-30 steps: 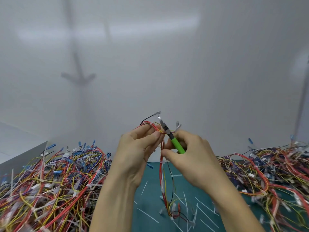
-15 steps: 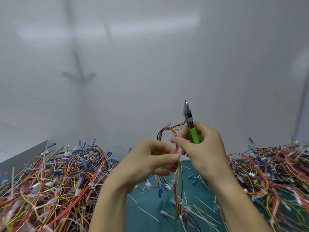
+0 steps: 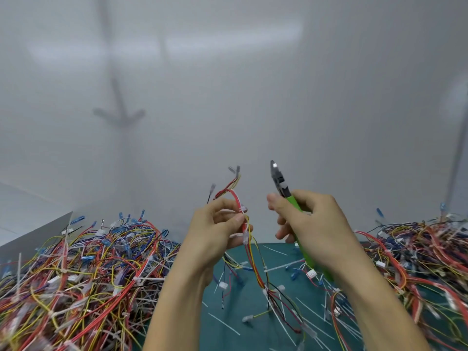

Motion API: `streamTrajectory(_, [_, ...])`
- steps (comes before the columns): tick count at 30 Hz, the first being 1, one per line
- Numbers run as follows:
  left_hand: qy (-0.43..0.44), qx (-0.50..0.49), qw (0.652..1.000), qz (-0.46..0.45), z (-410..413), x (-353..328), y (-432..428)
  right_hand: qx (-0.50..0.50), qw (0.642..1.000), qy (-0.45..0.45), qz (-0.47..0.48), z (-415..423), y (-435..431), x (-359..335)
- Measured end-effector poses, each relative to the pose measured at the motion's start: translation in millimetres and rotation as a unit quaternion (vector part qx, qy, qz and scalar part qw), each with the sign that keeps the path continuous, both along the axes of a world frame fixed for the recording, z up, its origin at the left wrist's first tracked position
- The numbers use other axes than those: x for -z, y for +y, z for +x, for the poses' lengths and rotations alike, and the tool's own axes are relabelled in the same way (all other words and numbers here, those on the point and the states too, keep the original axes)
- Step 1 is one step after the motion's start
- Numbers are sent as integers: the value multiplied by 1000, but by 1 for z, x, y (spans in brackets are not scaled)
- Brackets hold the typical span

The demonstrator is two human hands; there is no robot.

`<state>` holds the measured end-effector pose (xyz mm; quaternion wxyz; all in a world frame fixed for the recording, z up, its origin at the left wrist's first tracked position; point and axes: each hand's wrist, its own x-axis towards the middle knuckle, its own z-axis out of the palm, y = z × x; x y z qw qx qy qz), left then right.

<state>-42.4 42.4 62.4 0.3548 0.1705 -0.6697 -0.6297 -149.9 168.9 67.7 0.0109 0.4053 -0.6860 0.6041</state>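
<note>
Green-handled metal side cutters (image 3: 287, 195) stand almost upright in the right hand (image 3: 314, 224). Its fingers (image 3: 304, 201) are curled round the plastic handle, and the dark blades rise above the fingertips, touching no wire. Beside them, well apart from the blades, the left hand (image 3: 212, 234) pinches a thin bundle (image 3: 236, 198) of red, yellow and black wires between the thumb and the curled fingers (image 3: 235, 219). The loose ends of the bundle, with small terminals, stick up above these fingers, and the rest hangs below them down to the teal cutting mat (image 3: 228, 323) on the table. A white plastic cable tie (image 3: 241, 211) sits round the bundle just above the thumb. Many short white tie tails (image 3: 224, 324) lie on the mat below both hands, so I judge that many ties are already trimmed. Whether the tie at the thumb needs a cut, I cannot tell. One big heap (image 3: 88, 269) of tangled coloured wires lies beyond the left fingers and a second one (image 3: 417, 252) beyond the right fingers. Which is finished I cannot tell, so much work seems left.
</note>
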Motion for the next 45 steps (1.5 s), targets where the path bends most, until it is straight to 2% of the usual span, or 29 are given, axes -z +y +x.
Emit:
streamTrajectory(4, [31,-25,999,18,0,0,-3,-68,986,-50,143,-2,5,3])
streamTrajectory(7, [44,-36,998,14,0,-1,-3,-93,975,-56,194,-1,1,9])
streamTrajectory(14, [48,-24,999,-9,1,-2,-1,-109,972,-88,187,7,-7,8])
streamTrajectory(27, [41,-26,998,-32,2,-1,-3,-97,972,-79,197,4,-6,9])
streamTrajectory(45, [37,-27,998,-38,6,-4,-2,-106,978,-64,166,4,-8,11])
